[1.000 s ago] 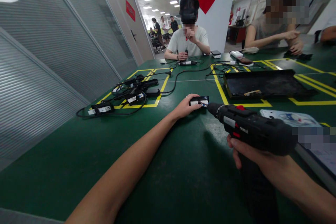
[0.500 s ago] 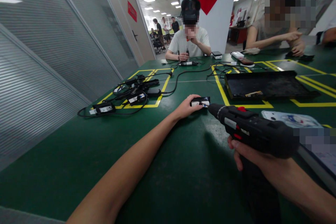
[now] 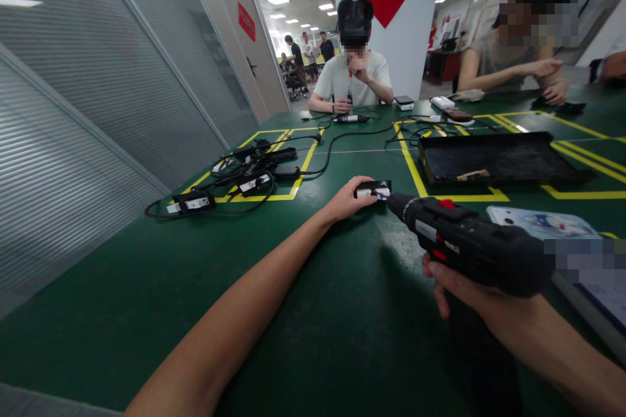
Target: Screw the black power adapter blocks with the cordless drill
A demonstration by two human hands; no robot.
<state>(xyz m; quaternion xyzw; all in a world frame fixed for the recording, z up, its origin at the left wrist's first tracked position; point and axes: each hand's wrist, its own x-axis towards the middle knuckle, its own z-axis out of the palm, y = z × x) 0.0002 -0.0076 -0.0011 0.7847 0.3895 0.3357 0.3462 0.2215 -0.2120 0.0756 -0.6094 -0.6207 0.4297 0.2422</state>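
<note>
My left hand (image 3: 353, 198) is closed round the left end of a small black power adapter with a white label (image 3: 373, 189), holding it against the green table (image 3: 313, 287). In my right hand (image 3: 469, 283) is a black cordless drill (image 3: 469, 238) with red buttons, gripped by its handle. Its chuck points left at the adapter, and the tip meets or nearly meets the labelled face beside my fingers. Whether the bit touches cannot be made out.
Several black adapters with cables (image 3: 254, 169) lie in a yellow-taped area at left. A black tray (image 3: 503, 159) sits at right. A phone in a patterned case (image 3: 542, 221) and a blurred screen device (image 3: 594, 287) are beside the drill. Two people (image 3: 349, 78) sit across the table.
The drill has shifted very slightly to the left along with my right hand. My left hand and the adapter stay where they were.
</note>
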